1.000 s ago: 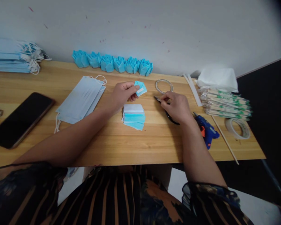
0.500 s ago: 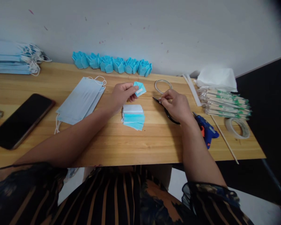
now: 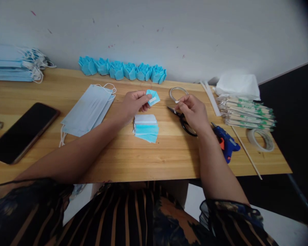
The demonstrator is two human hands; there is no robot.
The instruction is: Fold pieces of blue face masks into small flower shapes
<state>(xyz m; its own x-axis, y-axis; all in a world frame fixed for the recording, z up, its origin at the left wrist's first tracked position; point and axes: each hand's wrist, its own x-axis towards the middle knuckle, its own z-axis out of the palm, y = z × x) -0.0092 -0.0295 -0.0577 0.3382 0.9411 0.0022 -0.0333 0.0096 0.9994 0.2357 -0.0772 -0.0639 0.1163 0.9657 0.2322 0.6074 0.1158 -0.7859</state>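
Note:
Between thumb and fingers, my left hand [image 3: 135,104] pinches a small folded blue piece of fabric [image 3: 155,96] with a white strip across it. My right hand [image 3: 193,111] is closed in a pinch on a tiny white piece of tape [image 3: 177,102], just above the black-handled scissors [image 3: 187,129] lying on the table. Behind that hand rests a thin roll of tape [image 3: 170,93]. A small fanned stack of blue and white fabric pieces [image 3: 146,129] lies in front of my left hand.
Blue folded flowers [image 3: 116,70] line the wall. Face masks [image 3: 86,111] and a phone [image 3: 23,131] lie to the left, with a mask stack [image 3: 10,65] behind. To the right are a blue glue gun [image 3: 229,141], packed sticks [image 3: 248,114] and a wider tape roll [image 3: 269,145].
My right hand has lifted slightly away from the scissors, and the white piece of tape now shows at its fingertips. My left hand stays in place with the folded piece.

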